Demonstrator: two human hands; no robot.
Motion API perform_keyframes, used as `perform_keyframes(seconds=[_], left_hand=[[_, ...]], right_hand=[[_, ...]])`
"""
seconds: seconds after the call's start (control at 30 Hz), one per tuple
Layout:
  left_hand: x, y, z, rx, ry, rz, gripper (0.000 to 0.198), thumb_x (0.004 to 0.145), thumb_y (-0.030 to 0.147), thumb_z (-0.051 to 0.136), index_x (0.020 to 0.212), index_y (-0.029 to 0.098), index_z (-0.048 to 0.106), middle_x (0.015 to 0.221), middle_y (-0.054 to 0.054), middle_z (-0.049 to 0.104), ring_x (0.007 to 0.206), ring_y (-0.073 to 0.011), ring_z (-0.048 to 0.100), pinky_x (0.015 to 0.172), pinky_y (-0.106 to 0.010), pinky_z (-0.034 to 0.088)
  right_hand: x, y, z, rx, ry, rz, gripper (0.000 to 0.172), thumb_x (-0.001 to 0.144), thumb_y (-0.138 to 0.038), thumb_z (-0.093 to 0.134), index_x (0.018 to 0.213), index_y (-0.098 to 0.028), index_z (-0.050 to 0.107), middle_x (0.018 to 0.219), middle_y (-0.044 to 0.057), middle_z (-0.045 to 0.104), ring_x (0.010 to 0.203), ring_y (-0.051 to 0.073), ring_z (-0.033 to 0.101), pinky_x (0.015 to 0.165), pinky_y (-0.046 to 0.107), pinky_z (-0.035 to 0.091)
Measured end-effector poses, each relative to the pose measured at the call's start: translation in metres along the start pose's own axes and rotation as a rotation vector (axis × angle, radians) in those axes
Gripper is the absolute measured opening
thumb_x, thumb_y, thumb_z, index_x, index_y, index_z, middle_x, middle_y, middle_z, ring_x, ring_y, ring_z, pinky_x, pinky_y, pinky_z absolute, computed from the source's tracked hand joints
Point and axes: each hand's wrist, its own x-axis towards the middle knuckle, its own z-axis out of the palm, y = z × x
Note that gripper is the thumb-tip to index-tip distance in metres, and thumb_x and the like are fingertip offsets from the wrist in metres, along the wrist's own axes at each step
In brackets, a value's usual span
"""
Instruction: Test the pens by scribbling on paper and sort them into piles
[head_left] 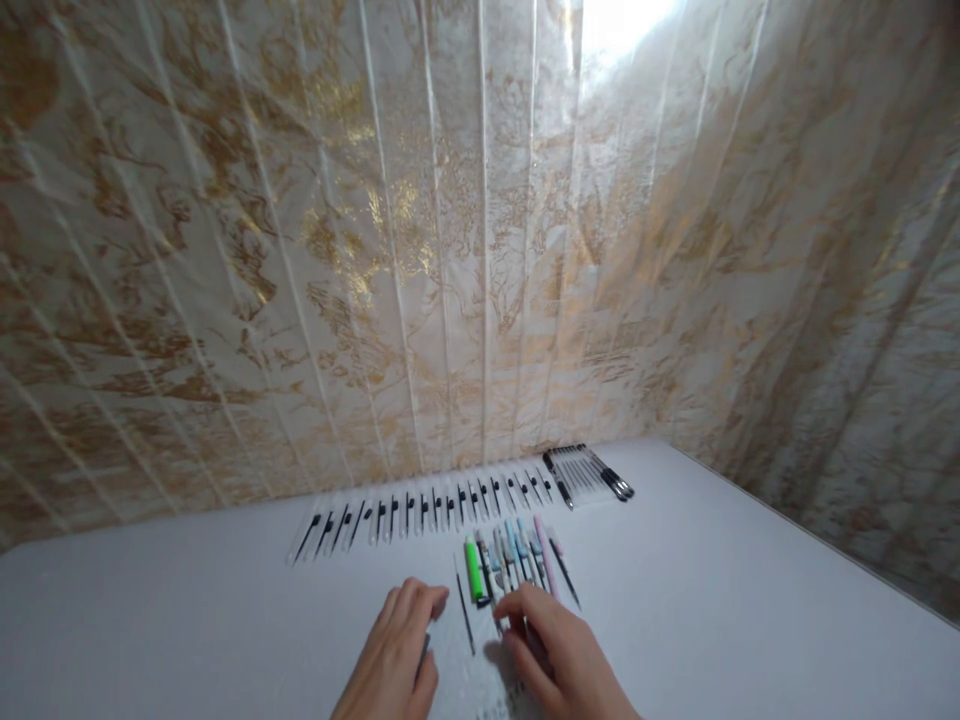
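Table [750, 600], white and matte, fills the lower part of the view, its far edge pushed against a wall [480, 250] of glossy panels veined in gold and cream; a second such wall runs along the table's right edge, and the two meet at the far right corner. A bright glare sits high on the panels.

Along the far edge lies a long row of clear pens [420, 512] side by side, their dark tips pointing toward the near edge. At the right end of that row lies a tight bunch of black pens [592, 472].

Nearer the middle of the table sits a small cluster of coloured pens [517, 560], among them a green pen [473, 572], pale blue ones and a pink pen [544, 565]. A thin dark refill [465, 610] lies alone just left of the cluster.

Both hands rest low at the near edge. The left hand [397, 655] lies palm down, fingers loosely curled over something small and dark; what it is cannot be told. The right hand [559, 655] has its fingertips [514, 612] touching the near ends of the coloured pens, fingers bent and close together, not clearly gripping any one pen. The refill lies between the two hands.
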Motion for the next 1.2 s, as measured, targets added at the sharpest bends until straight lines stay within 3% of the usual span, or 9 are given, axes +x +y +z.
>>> perform_keyframes(seconds=[0.23,0.33,0.47,0.67,0.83,0.9,1.0,1.1,1.2], left_hand=[[0.031,0.022,-0.013,0.180,-0.064,-0.034,0.008,0.089,0.020,0.046,0.093,0.021,0.053,0.097,-0.005,0.056,0.094,-0.0230,0.056,0.084,-0.036,0.047],[0.056,0.038,-0.008,0.424,-0.102,-0.076,0.012,0.090,0.025,0.049,0.084,0.018,0.056,0.096,-0.007,0.056,0.096,-0.0259,0.054,0.084,-0.038,0.045],[0.077,0.047,0.007,0.516,-0.126,-0.111,0.017,0.087,0.026,0.052,0.076,0.016,0.062,0.095,-0.010,0.057,0.100,-0.0306,0.053,0.086,-0.042,0.042],[0.070,0.043,0.003,0.570,-0.128,-0.153,0.023,0.090,0.017,0.044,0.077,0.014,0.062,0.093,-0.010,0.058,0.096,-0.0283,0.054,0.084,-0.039,0.043],[0.043,0.056,-0.011,0.476,-0.271,-0.027,0.009,0.085,0.012,0.052,0.085,0.018,0.058,0.094,-0.006,0.062,0.090,-0.0234,0.057,0.078,-0.032,0.042],[0.038,0.061,-0.014,0.433,-0.331,0.027,0.009,0.084,0.011,0.054,0.085,0.019,0.059,0.092,-0.005,0.064,0.087,-0.0242,0.058,0.076,-0.034,0.040],[0.044,0.061,-0.018,0.318,-0.330,0.002,0.014,0.092,0.019,0.048,0.083,0.020,0.060,0.086,-0.002,0.066,0.084,-0.0221,0.060,0.075,-0.031,0.041],[0.062,0.050,-0.016,0.248,-0.266,-0.094,0.015,0.094,0.018,0.044,0.094,0.020,0.059,0.094,-0.003,0.065,0.088,-0.0196,0.062,0.075,-0.028,0.042],[0.077,0.039,-0.005,0.291,-0.239,-0.120,0.020,0.084,0.010,0.054,0.102,0.017,0.057,0.107,-0.007,0.060,0.099,-0.0230,0.060,0.080,-0.029,0.042]], right_hand=[[0.002,0.005,0.005,0.098,0.100,-0.016,0.023,0.082,-0.010,0.047,0.099,-0.021,0.059,0.084,0.002,0.058,0.077,0.017,0.056,0.071,0.027,0.045],[0.003,0.003,0.004,0.113,0.101,0.012,0.023,0.082,-0.010,0.046,0.099,-0.019,0.059,0.083,0.002,0.058,0.076,0.017,0.056,0.069,0.027,0.044],[0.003,0.004,0.002,0.128,0.111,0.006,0.025,0.079,-0.007,0.047,0.097,-0.019,0.059,0.082,0.001,0.058,0.074,0.017,0.055,0.067,0.026,0.043],[0.002,0.010,0.005,0.216,0.130,0.041,0.029,0.080,-0.006,0.046,0.103,-0.020,0.058,0.083,0.001,0.057,0.071,0.016,0.052,0.066,0.026,0.043],[0.001,0.004,0.005,0.333,0.167,-0.059,0.049,0.082,-0.005,0.045,0.127,-0.025,0.049,0.122,0.009,0.050,0.075,0.014,0.055,0.072,0.028,0.046],[0.001,0.001,0.003,0.335,0.100,-0.096,0.040,0.085,-0.009,0.048,0.121,-0.025,0.056,0.116,0.008,0.055,0.079,0.016,0.058,0.075,0.029,0.046],[0.001,-0.001,0.000,0.322,0.076,-0.062,0.019,0.090,-0.019,0.051,0.100,-0.021,0.066,0.088,0.005,0.062,0.081,0.019,0.059,0.073,0.030,0.045],[0.003,0.001,-0.001,0.388,0.171,0.048,0.018,0.092,-0.029,0.051,0.095,-0.020,0.066,0.086,0.005,0.063,0.075,0.019,0.057,0.068,0.031,0.042],[0.005,0.005,-0.002,0.486,0.267,0.131,0.023,0.094,-0.037,0.049,0.096,-0.020,0.064,0.086,0.004,0.062,0.072,0.018,0.054,0.065,0.031,0.040]])
